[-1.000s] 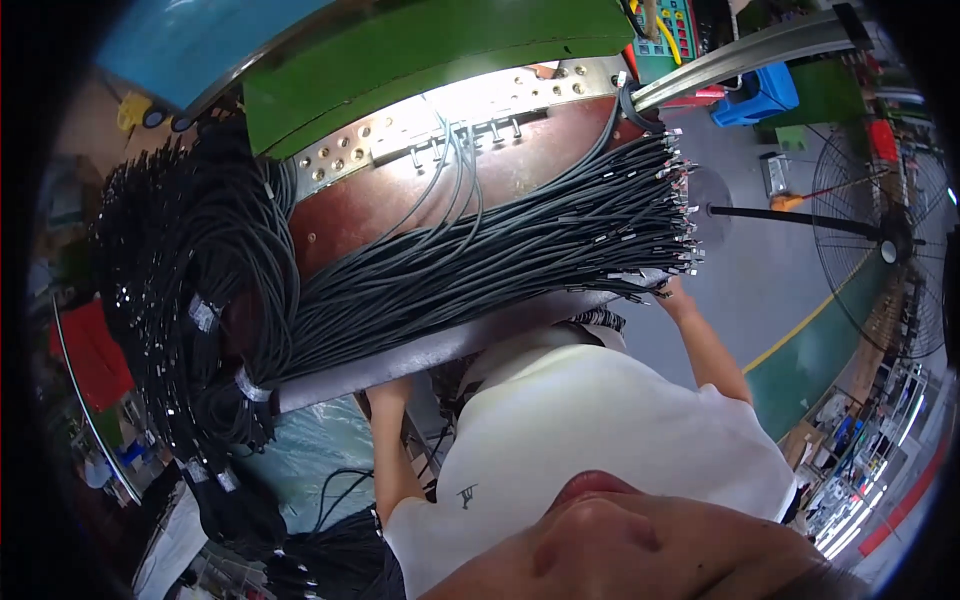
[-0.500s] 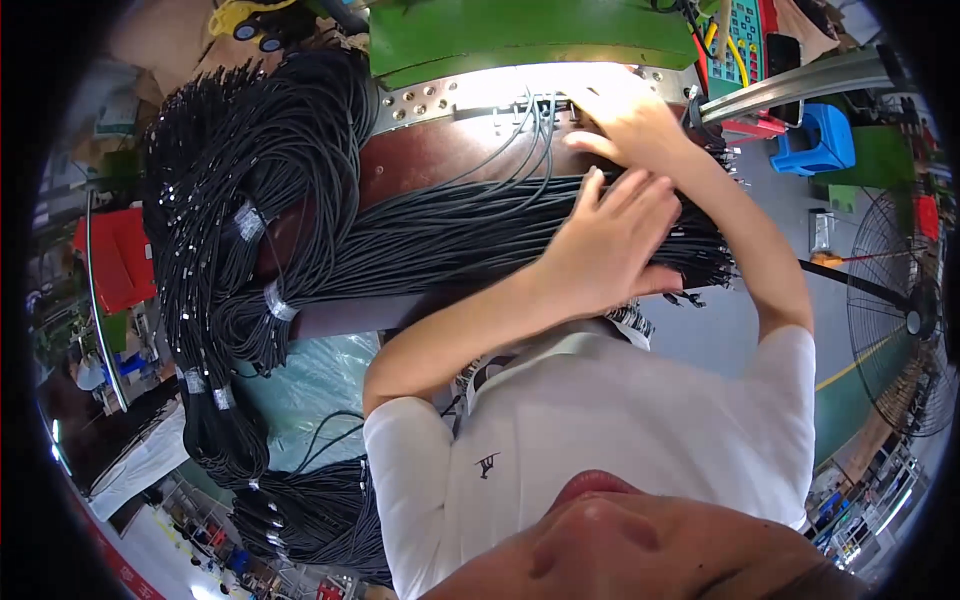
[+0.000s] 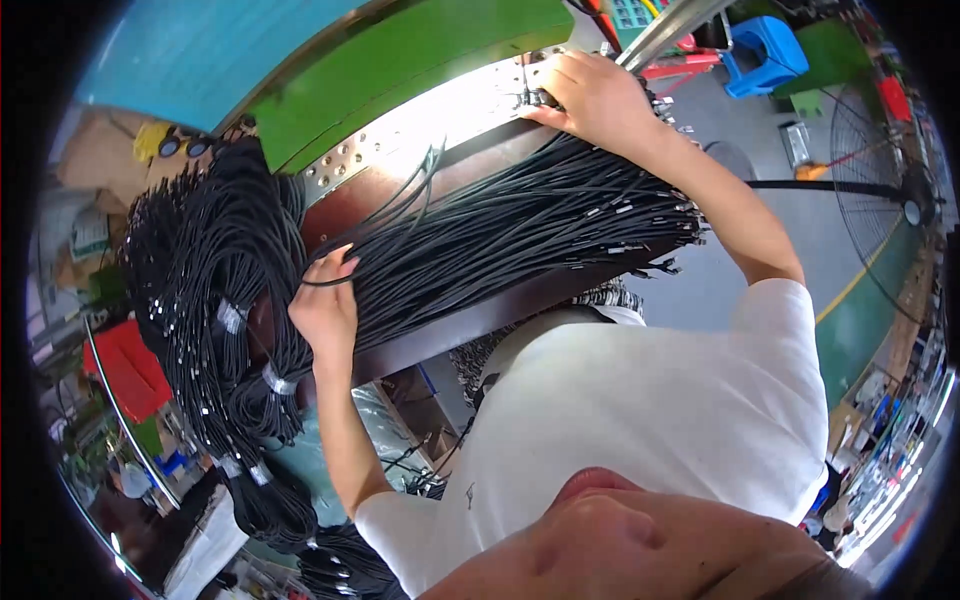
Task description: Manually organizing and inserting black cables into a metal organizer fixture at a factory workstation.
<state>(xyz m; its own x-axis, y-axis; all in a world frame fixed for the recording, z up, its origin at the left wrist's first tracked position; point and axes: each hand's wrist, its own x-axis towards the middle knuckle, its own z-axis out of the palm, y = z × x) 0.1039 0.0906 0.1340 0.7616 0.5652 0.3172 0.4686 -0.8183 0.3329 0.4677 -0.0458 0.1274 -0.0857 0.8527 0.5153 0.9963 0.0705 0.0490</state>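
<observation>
A thick bundle of black cables [image 3: 480,225] lies across the dark red-brown bench [image 3: 440,325], its tipped ends toward the right. At the bundle's left end, my left hand [image 3: 328,308] is closed around a few black cables; how many is unclear. A few thin cables [image 3: 428,178] rise from the bundle toward the brightly lit metal plate [image 3: 415,130]. My right hand [image 3: 597,103] is at that plate's right end, thumb and fingers curled together around small dark pieces at its edge. Glare and the fingers hide what exactly they grip.
A green machine housing [image 3: 400,75] overhangs the plate. Coiled black cables [image 3: 215,260], tied with clear tape [image 3: 280,380], hang over the bench's left end. At the right are a metal rail [image 3: 672,38], a blue stool [image 3: 765,58] and a black fan [image 3: 890,195].
My left hand has moved from the bundle's right part to its left end and closed on cables. My right hand stays by the plate, its fingers now curled. The whole view has shifted and tilted.
</observation>
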